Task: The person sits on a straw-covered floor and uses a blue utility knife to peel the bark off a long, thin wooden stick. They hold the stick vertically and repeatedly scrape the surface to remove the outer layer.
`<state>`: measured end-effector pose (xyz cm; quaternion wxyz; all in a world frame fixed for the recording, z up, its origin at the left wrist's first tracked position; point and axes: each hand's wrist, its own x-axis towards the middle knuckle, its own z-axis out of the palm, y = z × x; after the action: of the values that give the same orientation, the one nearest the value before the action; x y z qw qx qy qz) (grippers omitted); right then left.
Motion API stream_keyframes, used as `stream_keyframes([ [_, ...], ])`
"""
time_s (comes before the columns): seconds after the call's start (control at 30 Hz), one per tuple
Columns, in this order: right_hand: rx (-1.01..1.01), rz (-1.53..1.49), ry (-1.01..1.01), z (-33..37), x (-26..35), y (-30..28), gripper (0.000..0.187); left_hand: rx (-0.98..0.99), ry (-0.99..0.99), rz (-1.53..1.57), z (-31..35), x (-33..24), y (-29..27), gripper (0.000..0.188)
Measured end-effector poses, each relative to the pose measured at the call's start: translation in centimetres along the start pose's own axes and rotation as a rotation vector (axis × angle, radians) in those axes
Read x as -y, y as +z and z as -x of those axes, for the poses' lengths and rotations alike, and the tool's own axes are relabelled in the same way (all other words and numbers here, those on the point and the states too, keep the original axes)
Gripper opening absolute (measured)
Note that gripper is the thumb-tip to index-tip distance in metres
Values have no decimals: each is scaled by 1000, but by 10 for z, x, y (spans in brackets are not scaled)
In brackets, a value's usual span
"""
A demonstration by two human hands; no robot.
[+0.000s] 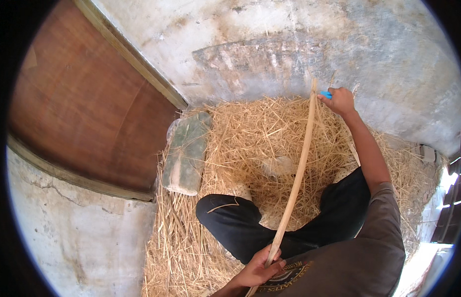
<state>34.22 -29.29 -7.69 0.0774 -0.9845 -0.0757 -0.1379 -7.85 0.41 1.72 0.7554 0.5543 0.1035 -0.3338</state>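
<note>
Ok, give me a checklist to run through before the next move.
1. Left hand closed around the long wooden strip near its lower end: ok.
2. Right hand gripping the blue object by the strip's far end: ok.
3. Blue object touching the strip: cannot tell, too small.
4. Far end clear of the plaster wall: cannot tell, depth is unclear.
5. Trousers free of scraps: not ok, a thin curl lies on the left leg.
6. Greenish block apart from the strip: ok, off to the left.
</note>
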Motion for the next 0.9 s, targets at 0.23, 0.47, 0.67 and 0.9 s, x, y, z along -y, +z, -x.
stream_keyframes([
  [0.23, -242, 28, 551, 39, -162, 64, 100, -290, -73, 100, 23, 17, -17, 11],
  [0.47, 88, -385, 75, 59, 38, -78, 61, -213, 201, 30, -44, -24, -31, 19],
  [0.67, 209, -557, -602, 161, 141, -88, 57, -166, 219, -13, -57, -34, -29, 21],
  [0.9, -135, -435, -462, 91, 103, -51, 59, -49, 141, 64, -32, -21, -8, 21],
])
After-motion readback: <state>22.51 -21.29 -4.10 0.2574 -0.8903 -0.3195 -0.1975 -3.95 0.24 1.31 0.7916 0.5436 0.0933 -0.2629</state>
